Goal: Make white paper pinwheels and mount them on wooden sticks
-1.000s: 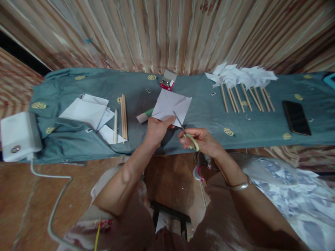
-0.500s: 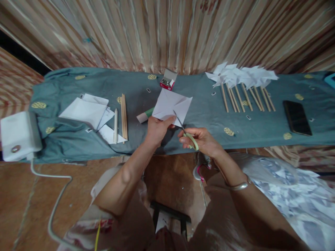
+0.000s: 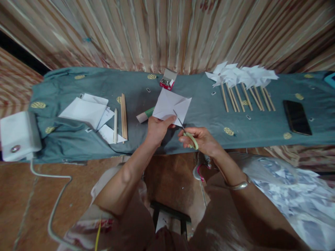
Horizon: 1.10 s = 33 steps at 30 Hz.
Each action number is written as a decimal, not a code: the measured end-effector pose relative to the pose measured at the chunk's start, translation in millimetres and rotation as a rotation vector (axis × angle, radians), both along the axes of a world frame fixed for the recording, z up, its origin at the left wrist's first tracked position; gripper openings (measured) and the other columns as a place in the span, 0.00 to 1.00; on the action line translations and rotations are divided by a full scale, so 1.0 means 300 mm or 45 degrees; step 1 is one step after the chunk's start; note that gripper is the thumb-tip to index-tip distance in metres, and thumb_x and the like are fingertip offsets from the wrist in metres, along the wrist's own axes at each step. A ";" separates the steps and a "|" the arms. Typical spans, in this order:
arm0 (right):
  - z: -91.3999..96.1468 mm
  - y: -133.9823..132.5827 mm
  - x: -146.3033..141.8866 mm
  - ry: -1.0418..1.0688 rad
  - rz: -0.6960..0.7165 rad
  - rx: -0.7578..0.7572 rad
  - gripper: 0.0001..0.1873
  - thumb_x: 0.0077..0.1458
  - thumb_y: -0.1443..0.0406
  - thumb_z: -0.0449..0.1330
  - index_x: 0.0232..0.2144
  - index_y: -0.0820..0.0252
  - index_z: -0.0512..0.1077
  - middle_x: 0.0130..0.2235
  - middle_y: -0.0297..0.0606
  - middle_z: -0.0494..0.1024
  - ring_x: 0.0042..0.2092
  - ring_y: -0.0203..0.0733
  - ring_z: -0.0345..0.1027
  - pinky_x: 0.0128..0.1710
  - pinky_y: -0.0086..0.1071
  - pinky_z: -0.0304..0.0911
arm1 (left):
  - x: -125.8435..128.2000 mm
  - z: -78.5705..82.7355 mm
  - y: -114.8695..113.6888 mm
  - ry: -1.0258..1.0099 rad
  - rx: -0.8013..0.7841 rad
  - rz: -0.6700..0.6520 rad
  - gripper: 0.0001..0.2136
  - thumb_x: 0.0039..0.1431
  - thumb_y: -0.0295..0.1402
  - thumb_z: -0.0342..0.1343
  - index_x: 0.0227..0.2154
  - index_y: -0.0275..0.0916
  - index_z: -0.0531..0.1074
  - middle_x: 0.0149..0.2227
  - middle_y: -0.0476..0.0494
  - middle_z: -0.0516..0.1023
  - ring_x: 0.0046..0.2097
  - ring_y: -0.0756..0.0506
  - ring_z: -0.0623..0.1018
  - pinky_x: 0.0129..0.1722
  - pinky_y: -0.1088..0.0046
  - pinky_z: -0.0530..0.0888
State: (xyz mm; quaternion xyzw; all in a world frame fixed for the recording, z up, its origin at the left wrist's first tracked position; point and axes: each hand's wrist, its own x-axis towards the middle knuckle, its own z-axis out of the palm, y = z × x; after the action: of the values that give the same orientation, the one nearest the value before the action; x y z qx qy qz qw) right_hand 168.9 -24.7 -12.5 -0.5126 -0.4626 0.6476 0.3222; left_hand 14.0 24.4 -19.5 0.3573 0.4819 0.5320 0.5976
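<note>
My left hand (image 3: 159,129) pinches the lower edge of a square white sheet of paper (image 3: 171,103), thumb on top. Slits run in from some of its corners. In my right hand (image 3: 200,139) is a pair of scissors (image 3: 193,140) with pale green handles, fingers wrapped round the loops. The blades lie at the sheet's lower right corner, the tip pointing toward its middle, close to my left thumb. Just beyond the sheet stands an open red box (image 3: 165,84) of small metal pieces. A green and pale tube (image 3: 143,115) lies left of the paper.
White paper pinwheels (image 3: 238,75) on wooden sticks lie at the back right, a black phone (image 3: 297,118) nearer the right end. White paper pieces (image 3: 87,109), a white pencil-like stick (image 3: 115,125) and wooden sticks (image 3: 125,118) lie left. A white corded device (image 3: 19,136) sits far left.
The paper has shifted very slightly to the left. Both hands keep nearly the same hold, and the scissors stay at the same corner.
</note>
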 end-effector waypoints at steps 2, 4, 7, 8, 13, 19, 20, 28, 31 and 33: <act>0.001 0.000 0.000 -0.011 0.005 0.007 0.22 0.36 0.51 0.74 0.26 0.61 0.75 0.20 0.27 0.71 0.23 0.29 0.63 0.24 0.25 0.60 | 0.000 0.003 -0.002 -0.010 -0.003 0.000 0.13 0.35 0.35 0.67 0.26 0.34 0.75 0.28 0.46 0.78 0.27 0.50 0.73 0.25 0.75 0.74; 0.000 0.000 0.000 -0.009 0.001 0.006 0.22 0.35 0.51 0.75 0.26 0.61 0.75 0.19 0.28 0.71 0.23 0.29 0.63 0.23 0.24 0.60 | -0.001 0.007 -0.004 -0.009 -0.003 -0.007 0.13 0.36 0.35 0.67 0.26 0.34 0.75 0.28 0.46 0.78 0.27 0.50 0.73 0.25 0.75 0.74; 0.000 -0.002 -0.001 0.019 -0.008 -0.015 0.22 0.34 0.52 0.75 0.26 0.61 0.76 0.20 0.28 0.72 0.23 0.29 0.64 0.24 0.24 0.61 | 0.000 0.010 -0.004 -0.010 0.000 -0.008 0.13 0.36 0.35 0.67 0.27 0.35 0.75 0.29 0.46 0.79 0.28 0.49 0.74 0.25 0.75 0.74; 0.002 -0.003 -0.001 0.027 -0.014 -0.027 0.22 0.33 0.53 0.76 0.26 0.60 0.76 0.21 0.28 0.72 0.23 0.29 0.64 0.24 0.25 0.62 | 0.000 0.009 -0.003 -0.020 -0.001 -0.005 0.13 0.36 0.34 0.67 0.27 0.35 0.76 0.29 0.46 0.79 0.28 0.49 0.74 0.25 0.75 0.74; 0.013 -0.012 0.004 -0.029 -0.056 -0.085 0.24 0.27 0.54 0.77 0.27 0.59 0.76 0.22 0.29 0.75 0.24 0.32 0.66 0.26 0.28 0.66 | -0.004 0.010 0.005 -0.062 -0.016 0.001 0.14 0.35 0.33 0.68 0.27 0.35 0.76 0.29 0.47 0.79 0.28 0.49 0.75 0.26 0.74 0.75; -0.007 -0.029 0.066 -0.327 -0.007 0.060 0.27 0.32 0.47 0.73 0.30 0.60 0.76 0.21 0.30 0.73 0.24 0.34 0.65 0.23 0.28 0.58 | -0.020 0.017 0.017 -0.093 -0.023 0.025 0.14 0.34 0.33 0.68 0.28 0.34 0.76 0.29 0.46 0.80 0.28 0.50 0.76 0.26 0.75 0.75; -0.011 -0.031 0.084 -0.444 -0.002 0.143 0.26 0.36 0.46 0.71 0.31 0.60 0.77 0.20 0.29 0.71 0.23 0.33 0.62 0.23 0.27 0.56 | -0.020 0.017 0.020 -0.101 -0.020 0.030 0.14 0.34 0.33 0.68 0.28 0.34 0.76 0.30 0.46 0.80 0.28 0.50 0.76 0.26 0.76 0.75; 0.008 -0.027 0.201 -1.264 -0.230 0.514 0.24 0.48 0.53 0.66 0.44 0.61 0.76 0.22 0.32 0.74 0.24 0.40 0.66 0.27 0.33 0.58 | 0.019 -0.003 0.007 -0.018 -0.039 -0.073 0.12 0.34 0.32 0.68 0.25 0.35 0.76 0.28 0.45 0.79 0.26 0.49 0.74 0.24 0.75 0.74; 0.013 -0.024 0.214 -1.479 -0.256 0.539 0.23 0.51 0.55 0.65 0.47 0.61 0.74 0.27 0.37 0.78 0.29 0.47 0.73 0.31 0.35 0.62 | 0.035 -0.020 0.000 0.060 -0.028 -0.206 0.10 0.36 0.32 0.68 0.23 0.36 0.76 0.25 0.46 0.78 0.23 0.50 0.73 0.23 0.73 0.73; 0.015 -0.022 0.214 -1.580 -0.218 0.548 0.23 0.52 0.56 0.64 0.48 0.62 0.73 0.31 0.41 0.81 0.33 0.50 0.76 0.33 0.36 0.63 | 0.041 -0.034 0.000 0.125 -0.006 -0.305 0.07 0.38 0.32 0.67 0.21 0.36 0.75 0.22 0.47 0.76 0.22 0.49 0.72 0.23 0.72 0.72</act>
State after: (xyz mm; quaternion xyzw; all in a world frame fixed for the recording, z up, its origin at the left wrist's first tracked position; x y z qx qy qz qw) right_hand 233.1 -31.3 -8.1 -0.7498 -0.6390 0.0974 0.1416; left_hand 26.4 24.3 -29.8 0.4366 0.4656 0.4376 0.6333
